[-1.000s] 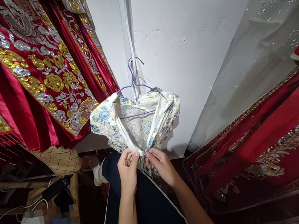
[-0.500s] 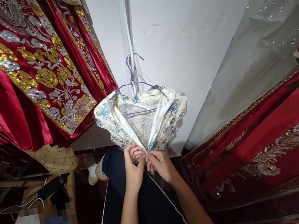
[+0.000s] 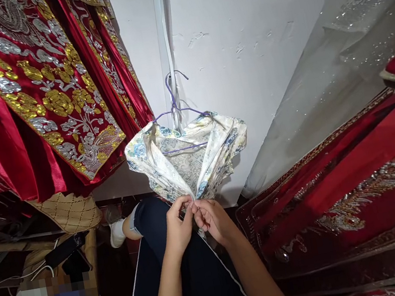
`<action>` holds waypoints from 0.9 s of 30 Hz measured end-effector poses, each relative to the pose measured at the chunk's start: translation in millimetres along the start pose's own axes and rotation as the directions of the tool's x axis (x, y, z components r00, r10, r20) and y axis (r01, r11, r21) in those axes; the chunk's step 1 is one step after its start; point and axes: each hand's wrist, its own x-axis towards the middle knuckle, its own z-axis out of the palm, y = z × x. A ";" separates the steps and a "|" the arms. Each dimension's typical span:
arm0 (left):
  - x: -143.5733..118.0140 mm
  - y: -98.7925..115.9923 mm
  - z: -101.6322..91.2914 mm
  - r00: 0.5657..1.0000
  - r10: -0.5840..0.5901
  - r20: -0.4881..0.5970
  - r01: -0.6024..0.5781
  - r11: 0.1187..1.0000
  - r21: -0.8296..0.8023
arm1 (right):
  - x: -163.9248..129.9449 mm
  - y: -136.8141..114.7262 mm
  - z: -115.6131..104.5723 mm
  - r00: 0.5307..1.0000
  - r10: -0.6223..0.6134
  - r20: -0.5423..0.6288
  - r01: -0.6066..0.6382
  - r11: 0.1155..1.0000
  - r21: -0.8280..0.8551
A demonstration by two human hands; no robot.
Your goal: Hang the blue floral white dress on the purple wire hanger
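Silky white-and-blue floral garment is hung on a purple wire hanger against the white wall, and from the head view its two front edges are pinched together right at the bottom of the V opening. Left hand and right hand are both closed on the fabric there, fingertips touching, pretty much equally close. The garment runs straight up from the grip toward the hanger. Red embroidered robes are hung just beside it.
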 end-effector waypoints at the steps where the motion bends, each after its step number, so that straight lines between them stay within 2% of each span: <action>1: -1.7 1.2 1.4 1.000 -0.006 -0.008 0.006 1.000 0.009 | -0.5 -0.1 0.4 1.000 -0.013 -0.005 0.013 1.000 0.011; 4: -6.8 3.2 7.6 1.000 -0.008 -0.020 0.009 0.999 0.031 | -1.0 -4.1 0.5 0.997 -0.054 -0.046 0.056 0.998 0.032; 7: -10.4 -2.4 14.4 0.999 0.018 -0.037 -0.017 0.999 0.031 | 6.4 -21.1 1.9 0.991 -0.094 -0.096 0.094 0.996 -0.010; 11: -8.8 -23.9 18.6 0.995 0.017 -0.096 -0.014 0.999 0.036 | 38.1 -69.0 13.2 0.989 -0.147 -0.028 0.138 0.970 -0.201; 14: -2.2 -39.9 18.4 0.995 0.025 -0.092 -0.017 0.996 0.088 | 67.9 -113.7 28.4 0.972 -0.231 0.031 0.231 0.936 -0.265; 17: 4.4 -48.4 19.6 0.997 0.071 -0.038 -0.064 0.984 0.164 | 86.0 -150.0 42.3 0.940 -0.339 0.047 0.340 0.906 -0.251; 19: 8.4 -48.7 20.7 0.993 0.109 0.035 -0.113 0.973 0.200 | 88.6 -163.3 46.8 0.917 -0.398 0.021 0.391 0.888 -0.240; 22: 20.9 -34.2 17.7 0.973 0.151 0.175 -0.191 0.952 0.241 | 82.2 -165.1 45.2 0.888 -0.459 0.017 0.449 0.859 -0.247; 24: 37.9 -9.5 11.0 0.955 0.200 0.220 -0.254 0.933 0.254 | 74.2 -158.9 41.5 0.869 -0.491 0.061 0.488 0.830 -0.269; 25: 49.1 7.5 6.8 0.947 0.245 0.206 -0.293 0.922 0.253 | 70.0 -155.6 39.7 0.859 -0.506 0.081 0.506 0.814 -0.285; 27: 74.3 47.5 -1.4 0.921 0.373 0.108 -0.389 0.888 0.246 | 62.3 -151.8 37.5 0.842 -0.530 0.105 0.533 0.782 -0.322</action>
